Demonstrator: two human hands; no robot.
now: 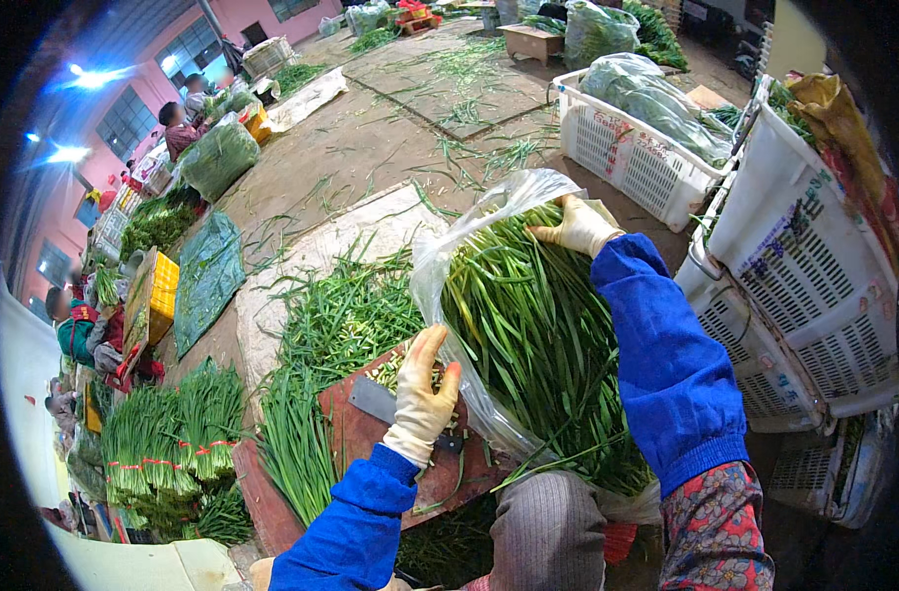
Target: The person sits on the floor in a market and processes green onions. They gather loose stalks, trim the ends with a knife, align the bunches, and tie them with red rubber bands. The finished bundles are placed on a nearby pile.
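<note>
A clear plastic bag [427, 277] stands in front of me, full of long green leafy stalks, like garlic chives [527, 310]. My right hand [579, 225], in a cream glove, lies at the bag's far rim, with its fingers inside over the leaves; whether it pinches the film is hard to tell. My left hand [424, 399], gloved too, is raised beside the bag's near left edge with fingers apart. Beneath it a cleaver [372, 399] rests on a reddish board [357, 436] among short cut stem ends. Loose stalks [294, 443] lie on the board's left side.
Cut greens [346, 310] heap on a pale sheet [390, 214] beyond the board. Bundles with red ties [161, 436] stand at the left. White plastic crates [804, 258] crowd my right; another crate [641, 159] holds a bagged load. Several people sit working at the far left.
</note>
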